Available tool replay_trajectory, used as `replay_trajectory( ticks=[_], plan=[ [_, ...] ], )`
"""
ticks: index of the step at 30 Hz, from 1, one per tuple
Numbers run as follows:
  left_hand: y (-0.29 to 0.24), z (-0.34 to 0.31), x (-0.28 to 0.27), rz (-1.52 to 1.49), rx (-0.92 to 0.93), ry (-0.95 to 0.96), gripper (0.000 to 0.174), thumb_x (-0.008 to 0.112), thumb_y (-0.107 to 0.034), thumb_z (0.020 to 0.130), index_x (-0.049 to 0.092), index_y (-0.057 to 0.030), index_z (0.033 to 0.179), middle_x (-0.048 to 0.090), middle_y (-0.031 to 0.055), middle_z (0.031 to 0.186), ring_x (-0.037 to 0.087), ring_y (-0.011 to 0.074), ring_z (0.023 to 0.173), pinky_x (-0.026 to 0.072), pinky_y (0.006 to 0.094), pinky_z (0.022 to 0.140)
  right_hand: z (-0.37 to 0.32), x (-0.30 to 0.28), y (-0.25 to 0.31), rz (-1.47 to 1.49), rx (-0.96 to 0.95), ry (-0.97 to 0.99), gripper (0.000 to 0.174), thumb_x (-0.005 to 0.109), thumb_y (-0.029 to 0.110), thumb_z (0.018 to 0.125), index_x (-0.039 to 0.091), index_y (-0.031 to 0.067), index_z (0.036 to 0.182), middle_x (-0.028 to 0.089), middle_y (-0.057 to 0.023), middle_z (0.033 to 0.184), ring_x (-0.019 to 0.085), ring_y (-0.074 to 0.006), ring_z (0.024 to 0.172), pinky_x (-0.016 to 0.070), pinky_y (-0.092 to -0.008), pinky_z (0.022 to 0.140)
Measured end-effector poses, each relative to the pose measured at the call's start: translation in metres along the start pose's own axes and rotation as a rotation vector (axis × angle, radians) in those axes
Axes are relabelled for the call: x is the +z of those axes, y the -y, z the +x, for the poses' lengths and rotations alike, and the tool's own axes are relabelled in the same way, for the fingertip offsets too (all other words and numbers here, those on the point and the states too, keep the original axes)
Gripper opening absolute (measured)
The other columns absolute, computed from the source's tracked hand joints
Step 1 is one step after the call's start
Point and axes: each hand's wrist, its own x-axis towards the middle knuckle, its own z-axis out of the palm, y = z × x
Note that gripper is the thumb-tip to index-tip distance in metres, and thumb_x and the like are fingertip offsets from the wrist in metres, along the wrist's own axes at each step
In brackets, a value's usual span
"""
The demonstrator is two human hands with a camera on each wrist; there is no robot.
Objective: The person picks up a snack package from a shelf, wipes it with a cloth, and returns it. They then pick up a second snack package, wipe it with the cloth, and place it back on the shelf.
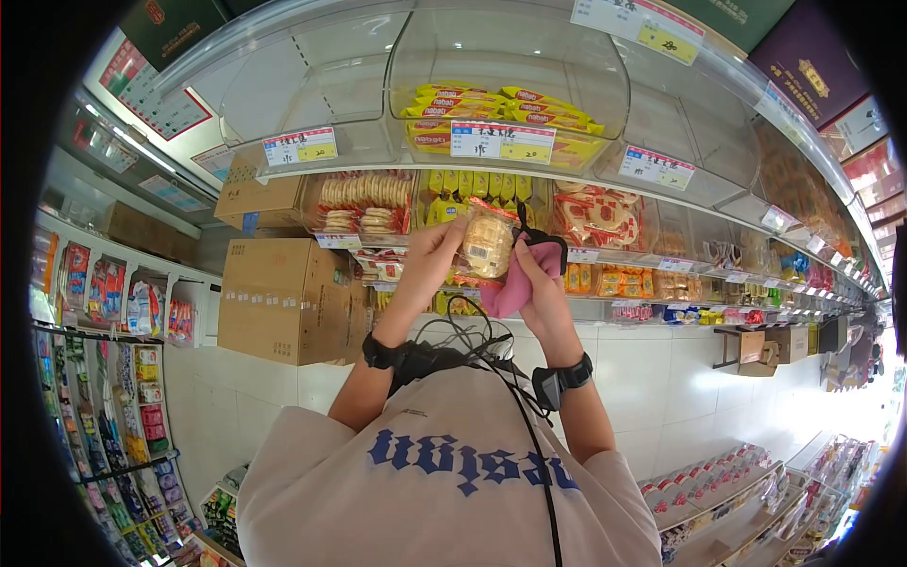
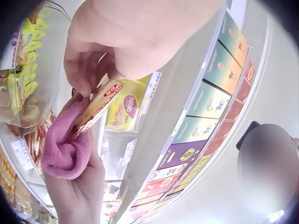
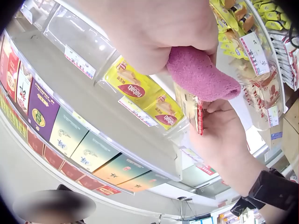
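Observation:
A clear packet of round biscuits [image 1: 488, 244] with a red-printed edge is held up before the shelves. My left hand [image 1: 438, 253] pinches its side between thumb and fingers. My right hand [image 1: 545, 291] grips a folded pink cloth [image 1: 510, 286] at the packet's other side. In the left wrist view the cloth [image 2: 67, 144] bunches around one end of the packet [image 2: 99, 105], beneath my left hand [image 2: 135, 39]. In the right wrist view my right hand [image 3: 159, 32] holds the cloth [image 3: 201, 77] over the packet, hiding part of it.
Ahead, a clear shelf bin holds yellow wafer packs [image 1: 463, 104]; lower bins hold packaged biscuits [image 1: 367, 198]. Cardboard boxes [image 1: 269, 302] stand at the left. Black cables [image 1: 472, 326] hang at my chest. More stocked shelves [image 1: 718, 491] lie behind me at the right.

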Motion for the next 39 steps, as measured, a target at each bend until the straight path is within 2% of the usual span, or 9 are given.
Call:
replay_trajectory(
  ticks=[10, 13, 15, 18, 21, 27, 30, 36, 39],
  plan=[
    [-0.017, -0.009, -0.002, 0.187, 0.255, -0.069, 0.030, 0.059, -0.024, 0.103, 0.065, 0.0014, 0.117, 0.066, 0.0048, 0.100, 0.061, 0.0091, 0.090, 0.0485, 0.0224, 0.071, -0.001, -0.001, -0.001, -0.082, -0.172, -0.055, 0.025, 0.064, 0.014, 0.100, 0.057, 0.0076, 0.123, 0.060, 0.0009, 0.115, 0.057, -0.0061, 0.103, 0.0501, -0.0257, 0.087],
    [-0.016, -0.013, 0.007, 0.187, 0.209, -0.014, 0.039, 0.058, -0.028, 0.103, 0.059, 0.0005, 0.130, 0.065, 0.0096, 0.113, 0.063, 0.0140, 0.104, 0.0505, 0.0241, 0.079, -0.005, -0.006, -0.001, -0.544, -0.264, -0.094, 0.023, 0.065, 0.012, 0.099, 0.057, 0.0043, 0.119, 0.061, 0.0000, 0.112, 0.057, -0.0052, 0.099, 0.0505, -0.0230, 0.079],
    [-0.013, -0.015, 0.016, 0.154, 0.166, 0.017, 0.045, 0.055, -0.031, 0.105, 0.054, 0.0004, 0.136, 0.065, 0.0095, 0.115, 0.062, 0.0143, 0.104, 0.0502, 0.0253, 0.082, -0.010, -0.002, -0.004, -0.815, -0.206, -0.070, 0.031, 0.064, 0.009, 0.098, 0.054, 0.0001, 0.127, 0.059, -0.0039, 0.123, 0.058, -0.0070, 0.101, 0.0510, -0.0219, 0.076],
    [-0.020, -0.019, 0.026, 0.153, 0.144, 0.055, 0.051, 0.051, -0.037, 0.106, 0.052, 0.0027, 0.138, 0.066, 0.0054, 0.105, 0.059, 0.0099, 0.094, 0.0471, 0.0251, 0.082, -0.018, 0.027, -0.008, -0.848, -0.337, 0.116, 0.046, 0.061, 0.004, 0.098, 0.044, -0.0049, 0.140, 0.051, -0.0089, 0.141, 0.058, -0.0122, 0.109, 0.0505, -0.0238, 0.083],
    [-0.021, -0.015, 0.018, 0.248, -0.020, 0.100, 0.057, 0.054, -0.039, 0.104, 0.048, 0.0019, 0.143, 0.065, 0.0163, 0.117, 0.065, 0.0171, 0.104, 0.0529, 0.0254, 0.074, -0.012, 0.031, -0.012, -1.020, -0.646, 0.242, 0.062, 0.058, 0.003, 0.099, 0.030, -0.0017, 0.153, 0.037, -0.0119, 0.157, 0.055, -0.0189, 0.118, 0.0424, -0.0290, 0.102],
    [-0.012, -0.016, 0.017, 0.197, 0.081, 0.110, 0.053, 0.062, -0.028, 0.101, 0.050, 0.0049, 0.140, 0.069, 0.0137, 0.109, 0.064, 0.0140, 0.098, 0.0530, 0.0262, 0.074, -0.002, 0.012, -0.007, -0.802, -0.233, 0.114, 0.045, 0.057, 0.016, 0.103, 0.045, 0.0001, 0.143, 0.060, -0.0115, 0.126, 0.058, -0.0153, 0.109, 0.0441, -0.0291, 0.099],
    [-0.005, -0.016, 0.017, 0.125, 0.169, 0.152, 0.038, 0.061, -0.022, 0.101, 0.059, 0.0019, 0.130, 0.065, 0.0024, 0.100, 0.057, 0.0055, 0.086, 0.0458, 0.0216, 0.072, 0.003, 0.006, 0.003, -0.831, -0.248, 0.086, 0.036, 0.060, 0.022, 0.102, 0.054, -0.0009, 0.129, 0.065, -0.0078, 0.108, 0.059, -0.0109, 0.098, 0.0475, -0.0270, 0.089],
    [-0.006, -0.009, 0.008, 0.217, 0.239, 0.118, 0.038, 0.059, -0.032, 0.103, 0.064, 0.0009, 0.120, 0.057, -0.0028, 0.082, 0.048, 0.0039, 0.070, 0.0365, 0.0200, 0.059, 0.005, 0.001, 0.013, -0.694, -0.199, 0.072, 0.027, 0.066, 0.026, 0.099, 0.063, 0.0015, 0.111, 0.065, -0.0011, 0.089, 0.057, -0.0064, 0.080, 0.0480, -0.0236, 0.073],
    [-0.018, -0.006, -0.002, 0.275, 0.016, 0.100, 0.036, 0.056, -0.032, 0.104, 0.065, 0.0021, 0.112, 0.061, 0.0010, 0.083, 0.053, 0.0060, 0.075, 0.0423, 0.0220, 0.067, 0.000, 0.002, 0.008, -0.661, -0.263, 0.115, 0.025, 0.068, 0.026, 0.098, 0.065, 0.0025, 0.107, 0.065, 0.0006, 0.085, 0.057, -0.0064, 0.077, 0.0484, -0.0241, 0.071]
  ],
)
